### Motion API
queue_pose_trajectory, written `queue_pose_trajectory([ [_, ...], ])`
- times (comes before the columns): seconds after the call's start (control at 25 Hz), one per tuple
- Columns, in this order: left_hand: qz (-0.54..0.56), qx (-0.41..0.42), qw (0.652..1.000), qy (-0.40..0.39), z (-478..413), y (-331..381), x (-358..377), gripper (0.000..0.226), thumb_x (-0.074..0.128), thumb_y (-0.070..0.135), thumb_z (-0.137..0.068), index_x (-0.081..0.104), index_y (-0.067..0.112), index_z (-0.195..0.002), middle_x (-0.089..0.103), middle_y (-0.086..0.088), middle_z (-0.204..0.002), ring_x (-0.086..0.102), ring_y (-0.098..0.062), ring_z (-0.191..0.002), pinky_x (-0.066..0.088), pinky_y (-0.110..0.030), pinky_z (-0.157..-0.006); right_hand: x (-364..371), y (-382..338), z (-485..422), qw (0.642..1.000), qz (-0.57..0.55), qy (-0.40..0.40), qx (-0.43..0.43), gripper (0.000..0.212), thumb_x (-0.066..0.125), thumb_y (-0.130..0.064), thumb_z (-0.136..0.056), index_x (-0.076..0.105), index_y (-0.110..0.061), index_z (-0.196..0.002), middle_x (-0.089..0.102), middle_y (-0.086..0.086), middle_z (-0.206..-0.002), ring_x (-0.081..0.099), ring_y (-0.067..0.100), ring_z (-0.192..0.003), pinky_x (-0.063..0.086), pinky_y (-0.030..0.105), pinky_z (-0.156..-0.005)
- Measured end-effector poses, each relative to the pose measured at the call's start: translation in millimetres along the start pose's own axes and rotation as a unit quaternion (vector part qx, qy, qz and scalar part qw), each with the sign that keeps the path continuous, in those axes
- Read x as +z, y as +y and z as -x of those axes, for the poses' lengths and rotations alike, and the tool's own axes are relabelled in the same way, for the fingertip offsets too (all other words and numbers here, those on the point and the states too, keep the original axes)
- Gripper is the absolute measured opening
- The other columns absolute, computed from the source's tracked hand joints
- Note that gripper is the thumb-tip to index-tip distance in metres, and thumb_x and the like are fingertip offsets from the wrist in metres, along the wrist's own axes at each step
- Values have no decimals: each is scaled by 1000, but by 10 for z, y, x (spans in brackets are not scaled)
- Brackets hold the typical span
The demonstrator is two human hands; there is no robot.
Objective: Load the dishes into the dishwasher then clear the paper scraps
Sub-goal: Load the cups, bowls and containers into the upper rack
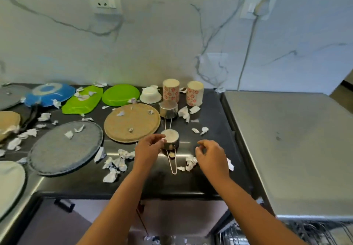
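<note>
Head view: I see left grip (150,145) pinched on rim of small steel cup with wire loop handle (170,140); cup stands near front of black stone surface (191,183). Right grip (212,155) slack, fingers loosely curled and apart, hovering just above crumpled white paper scraps (191,162). Second steel cup (168,109) and two floral tumblers (171,90) behind; round woven tan mat (131,122) left of held cup

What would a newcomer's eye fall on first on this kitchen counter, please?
Torn paper scraps lie all over the black counter, and a bright green plate stands out at the back by the wall. At the front, the left hand pinches the rim of a steel cup with a wire handle, while the right hand hovers beside it near more scraps.
</note>
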State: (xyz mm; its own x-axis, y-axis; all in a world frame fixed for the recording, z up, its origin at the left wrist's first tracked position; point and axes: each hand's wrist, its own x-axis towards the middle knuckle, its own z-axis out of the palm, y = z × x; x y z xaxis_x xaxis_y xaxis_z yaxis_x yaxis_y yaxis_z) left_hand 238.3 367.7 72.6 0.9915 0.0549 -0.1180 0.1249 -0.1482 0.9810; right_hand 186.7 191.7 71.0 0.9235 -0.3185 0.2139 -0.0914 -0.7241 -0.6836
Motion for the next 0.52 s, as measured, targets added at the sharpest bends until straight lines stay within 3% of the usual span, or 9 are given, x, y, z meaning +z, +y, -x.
queue_pose_trajectory([
  [0.08,11,2,1000,12,-235,38,-125,15,60,6,-87,68,19,-90,70,-9,-88,62,-18,-78,50,-30,-73,148,-110,-146,1000,13,-8,-7,24,58,-20,-87,65,-13,-109,62,2,-102,59,17,-90,44,25,-76],
  [0.24,11,10,1000,-9,-657,75,-206,18,63,5,-85,68,22,-84,70,-6,-82,61,-20,-77,52,-40,-83,340,-214,-413,1000,25,-2,1,26,58,-22,-88,63,-16,-113,62,-1,-107,59,13,-89,46,23,-77],
  [0.32,0,11,1000,-27,-769,86,-181,20,66,6,-82,68,25,-83,69,-2,-80,62,-17,-77,51,-38,-79,412,-245,-501,1000,25,-1,7,27,58,-23,-89,62,-17,-115,62,-1,-108,59,11,-91,47,21,-77],
  [0.4,-43,13,996,-75,-862,81,-167,22,72,8,-78,69,22,-95,68,3,-90,62,-16,-86,47,-31,-77,494,-266,-560,1000,26,-7,11,30,60,-27,-88,61,-18,-117,61,-2,-108,58,10,-92,48,22,-78],
  [0.52,-150,0,972,-182,-975,-3,-168,59,81,10,-68,60,24,-121,58,5,-118,54,-17,-109,46,-35,-93,616,-266,-591,997,36,-60,21,39,65,-33,-83,58,-19,-119,58,-4,-109,56,10,-97,50,26,-82],
])
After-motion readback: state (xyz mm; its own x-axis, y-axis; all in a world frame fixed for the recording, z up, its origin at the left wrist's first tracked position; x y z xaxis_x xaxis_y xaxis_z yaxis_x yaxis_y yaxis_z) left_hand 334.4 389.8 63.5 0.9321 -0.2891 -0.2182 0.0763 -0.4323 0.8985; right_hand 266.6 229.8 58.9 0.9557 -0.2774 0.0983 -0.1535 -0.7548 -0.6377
